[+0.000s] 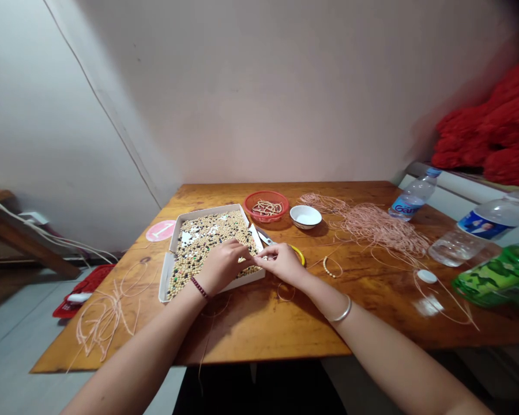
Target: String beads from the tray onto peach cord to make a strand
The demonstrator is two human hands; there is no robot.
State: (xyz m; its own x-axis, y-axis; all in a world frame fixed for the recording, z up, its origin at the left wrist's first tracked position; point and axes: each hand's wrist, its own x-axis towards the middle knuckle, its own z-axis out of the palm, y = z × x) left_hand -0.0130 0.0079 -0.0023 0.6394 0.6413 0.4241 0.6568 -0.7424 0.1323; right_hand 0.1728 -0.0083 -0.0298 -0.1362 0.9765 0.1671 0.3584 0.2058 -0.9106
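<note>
My left hand (226, 264) is closed in a pinch over the near right part of a white box lid (168, 276) full of small beads (194, 239), mostly cream with dark and a few green ones. Fingertip to fingertip with it, my right hand (282, 263) pinches too, at the lid's right edge. Whatever lies between the fingers is too small to make out. Behind my right hand is a yellow-handled tool (301, 255), partly hidden. A short string of cream beads (326, 267) rests to its right.
A red basket (266, 218) holding beaded strands and a white bowl (305, 215) stand behind. Pink cord lies in a heap (372, 227) at right and loose strands (106, 323) at left. Plastic bottles (415, 193) and a green package (497, 276) line the right side.
</note>
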